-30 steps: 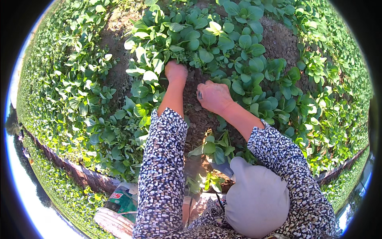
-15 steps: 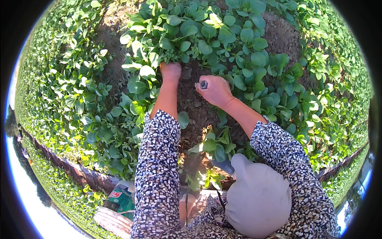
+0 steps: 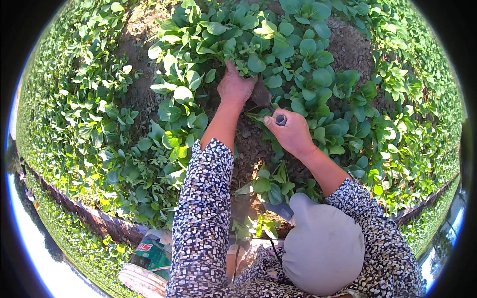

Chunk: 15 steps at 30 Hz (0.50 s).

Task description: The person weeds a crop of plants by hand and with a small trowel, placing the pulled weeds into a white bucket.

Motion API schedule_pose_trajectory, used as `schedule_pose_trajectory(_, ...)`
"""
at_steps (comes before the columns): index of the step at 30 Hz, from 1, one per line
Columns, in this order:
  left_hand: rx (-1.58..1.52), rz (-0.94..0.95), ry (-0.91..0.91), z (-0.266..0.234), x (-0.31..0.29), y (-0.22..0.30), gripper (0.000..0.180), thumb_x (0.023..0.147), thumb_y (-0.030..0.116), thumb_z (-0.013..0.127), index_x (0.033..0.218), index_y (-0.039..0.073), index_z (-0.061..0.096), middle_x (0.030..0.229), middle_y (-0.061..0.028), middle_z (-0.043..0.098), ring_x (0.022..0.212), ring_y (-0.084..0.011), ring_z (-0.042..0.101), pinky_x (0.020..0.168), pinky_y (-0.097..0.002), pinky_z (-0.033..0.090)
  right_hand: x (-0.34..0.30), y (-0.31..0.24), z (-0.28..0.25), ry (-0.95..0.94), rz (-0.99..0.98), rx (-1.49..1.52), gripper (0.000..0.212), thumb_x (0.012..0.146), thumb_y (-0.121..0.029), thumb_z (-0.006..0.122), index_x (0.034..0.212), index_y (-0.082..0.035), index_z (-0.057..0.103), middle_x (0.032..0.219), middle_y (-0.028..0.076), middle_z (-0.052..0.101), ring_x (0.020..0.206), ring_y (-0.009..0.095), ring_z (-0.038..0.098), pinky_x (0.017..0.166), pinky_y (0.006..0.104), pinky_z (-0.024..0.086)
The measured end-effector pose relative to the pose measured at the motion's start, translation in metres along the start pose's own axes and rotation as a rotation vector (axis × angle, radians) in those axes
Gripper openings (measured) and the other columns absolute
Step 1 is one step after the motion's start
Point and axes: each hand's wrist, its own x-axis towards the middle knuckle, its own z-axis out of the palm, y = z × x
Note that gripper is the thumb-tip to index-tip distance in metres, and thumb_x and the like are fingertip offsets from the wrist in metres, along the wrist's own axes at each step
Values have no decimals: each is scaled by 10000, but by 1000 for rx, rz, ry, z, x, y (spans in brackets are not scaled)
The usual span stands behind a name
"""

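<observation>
Among the broad-leaved greens, my left hand reaches into the foliage, thumb and index finger around the base of a small-leaved plant. Leaves cover part of those fingers. To its lower right, my right hand is closed round the handle of a small trowel. The handle's round grey end pokes out above the fist. Its dark, soil-coloured blade points up and left, beside my left thumb, with its tip close under the leaves.
Brown soil lies between the plants below my hands. A loose-looking clump of greens sits nearer me. A pale cap blocks the lower middle. At lower left is a green and white bag, near a low border.
My left hand has moved right and slightly up, deeper among the leaves. My right hand has shifted right and down with the trowel, whose blade now shows.
</observation>
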Motion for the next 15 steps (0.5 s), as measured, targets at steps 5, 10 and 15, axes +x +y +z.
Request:
schedule_pose_trajectory(5,74,-19,-29,-9,37,1,607,734,401,693,1242,123,513,1122,-148,644,1061,-375,594,895,-454,475,-6,3,2,-2,-63,147,371,881,-267,668,668,-23,487,570,-27,384,564,71,321,492,275,312)
schedule_pose_trajectory(10,217,358,210,21,67,-79,327,817,261,584,1087,79,615,1099,-177,628,1018,-380,593,839,-447,501,-4,-9,-7,-48,-20,95,336,847,-315,653,712,-20,565,557,88,499,517,208,425,544,356,398)
schedule_pose_trajectory(15,370,284,41,42,62,-54,293,832,163,532,1101,164,647,1109,-118,630,1007,-319,603,816,-420,506,30,0,-5,43,-39,21,343,848,-321,642,697,-24,560,556,91,514,514,252,433,537,370,393)
